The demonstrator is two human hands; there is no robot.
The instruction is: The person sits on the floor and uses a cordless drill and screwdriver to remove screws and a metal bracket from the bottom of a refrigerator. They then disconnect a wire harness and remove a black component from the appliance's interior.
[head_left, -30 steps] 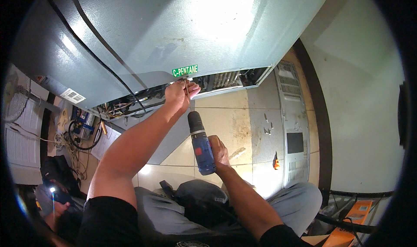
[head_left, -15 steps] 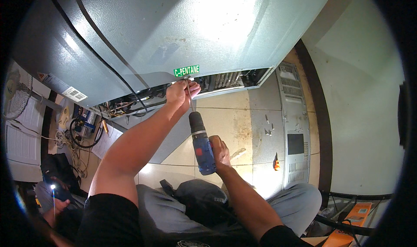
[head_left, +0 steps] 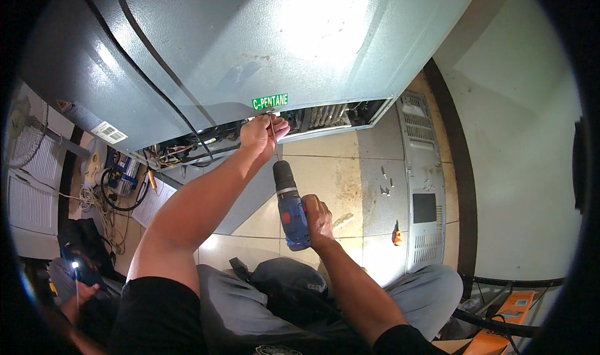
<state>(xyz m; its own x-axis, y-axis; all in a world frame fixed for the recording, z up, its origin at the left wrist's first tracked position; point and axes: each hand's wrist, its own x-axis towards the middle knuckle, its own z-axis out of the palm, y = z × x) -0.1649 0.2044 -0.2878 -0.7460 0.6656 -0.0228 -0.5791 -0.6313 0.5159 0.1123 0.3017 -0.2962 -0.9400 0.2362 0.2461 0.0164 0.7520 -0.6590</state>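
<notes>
A blue cordless drill (head_left: 292, 214) is clasped in the right hand (head_left: 317, 214), its long bit (head_left: 273, 141) still pinched by the left hand (head_left: 262, 135) at the grey appliance's lower edge (head_left: 325, 108), nothing shifted.

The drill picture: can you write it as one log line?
left hand: steadies long bit at grey appliance's lower edge | right hand: grips blue drill | removed vent panel: on tiled floor

A small green rectangular label (head_left: 270, 101) with white lettering sits at centre, low on the grey cabinet. At nine o'clock, a white barcode sticker (head_left: 109, 132) (beside a red-and-white triangle sticker (head_left: 64, 105)). Down at five o'clock, an orange package (head_left: 507, 320).
</notes>
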